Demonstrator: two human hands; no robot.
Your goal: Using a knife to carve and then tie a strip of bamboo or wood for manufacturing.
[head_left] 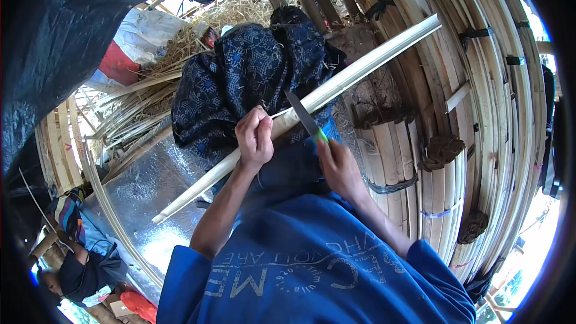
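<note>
A long, pale split bamboo length (375, 60) lies slantwise across my lap, its far end up to the right and its near end down to the left. My left hand (256, 135) is closed round it near the middle, thumb on top. In my right hand (341, 167) is a knife (305, 116) with a green handle, mostly covered by my fingers. The blade points up and to the left, its flat crossing over the bamboo just right of my left hand. Dark blue patterned cloth (252, 66) is draped over my legs beneath the bamboo.
Bundles of split bamboo (441, 186) tied with dark bands stand along the right. A silvery sheet (141, 195) covers the floor at left, beside a heap of shavings (141, 108). Another person (90, 273) is at the lower left; a dark tarp (78, 30) hangs at the upper left.
</note>
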